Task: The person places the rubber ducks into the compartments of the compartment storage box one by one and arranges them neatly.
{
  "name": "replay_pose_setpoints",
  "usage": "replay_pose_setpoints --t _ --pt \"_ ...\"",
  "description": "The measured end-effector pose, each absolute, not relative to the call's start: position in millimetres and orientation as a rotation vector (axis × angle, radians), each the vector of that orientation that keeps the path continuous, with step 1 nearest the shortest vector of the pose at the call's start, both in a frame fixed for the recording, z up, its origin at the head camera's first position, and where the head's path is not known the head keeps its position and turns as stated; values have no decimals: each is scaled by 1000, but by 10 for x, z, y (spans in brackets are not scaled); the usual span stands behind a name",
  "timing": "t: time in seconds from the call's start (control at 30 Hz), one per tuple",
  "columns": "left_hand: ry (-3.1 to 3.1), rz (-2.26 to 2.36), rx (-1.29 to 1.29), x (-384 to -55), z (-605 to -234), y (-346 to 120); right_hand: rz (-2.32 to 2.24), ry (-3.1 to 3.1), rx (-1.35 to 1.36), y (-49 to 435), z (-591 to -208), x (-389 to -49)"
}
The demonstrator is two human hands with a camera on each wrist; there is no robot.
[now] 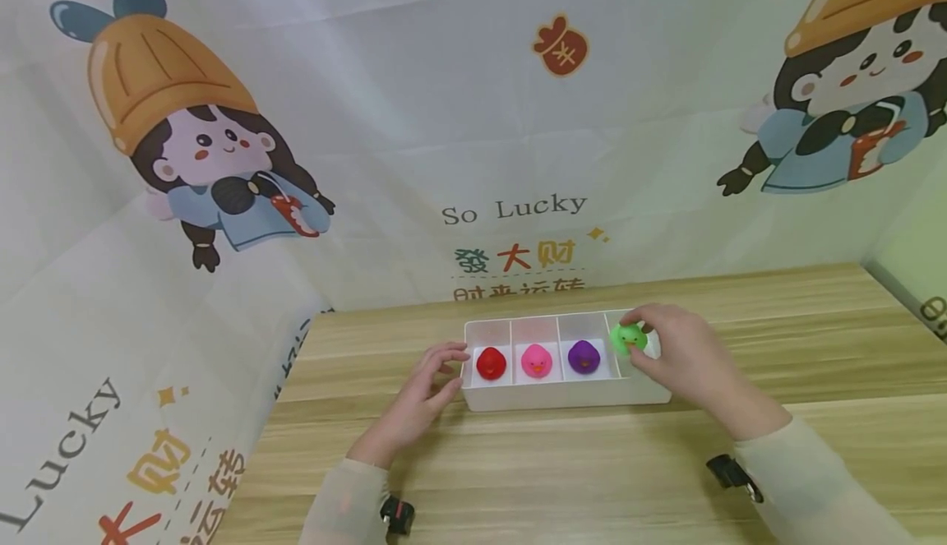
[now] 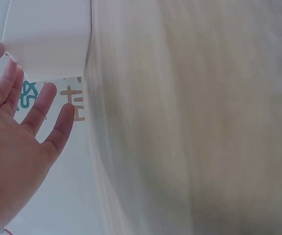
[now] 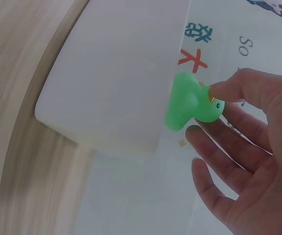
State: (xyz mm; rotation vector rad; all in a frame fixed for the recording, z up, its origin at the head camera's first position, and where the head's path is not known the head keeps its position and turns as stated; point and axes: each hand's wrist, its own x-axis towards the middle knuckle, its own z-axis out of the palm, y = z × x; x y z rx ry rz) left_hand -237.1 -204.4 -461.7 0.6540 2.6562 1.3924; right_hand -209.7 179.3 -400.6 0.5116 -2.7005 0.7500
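Observation:
A white box (image 1: 562, 398) with a row of compartments stands on the table. A red rubber duck (image 1: 491, 363), a pink rubber duck (image 1: 536, 361) and a purple rubber duck (image 1: 584, 357) sit in separate compartments, from left to right. My right hand (image 1: 684, 356) pinches a green rubber duck (image 1: 627, 338) between thumb and fingers over the rightmost compartment. In the right wrist view, the green duck shows above the box's rim. At the box's left end is my left hand (image 1: 422, 393), its fingers loosely bent and a fingertip right at the edge.
The wooden table (image 1: 562, 471) reaches back to a white cloth backdrop (image 1: 399, 117) printed with cartoon figures and lettering. Dark straps are on both wrists, over pale sleeves (image 1: 806, 479).

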Motion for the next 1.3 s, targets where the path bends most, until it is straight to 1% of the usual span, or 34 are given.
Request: replay_pose_setpoints --t 0.4,0.77,1.3 --pt "2660 1375 665 -2369 -4594 -2055 773 -2789 476 1859 -4096 -2203" --pt "2676 1348 691 -2382 -4577 -2062 679 -2798 595 1904 -4202 -2346" --pt "2697 1338 689 -2381 -4572 -2048 629 -2899 621 1918 -4255 -2464"
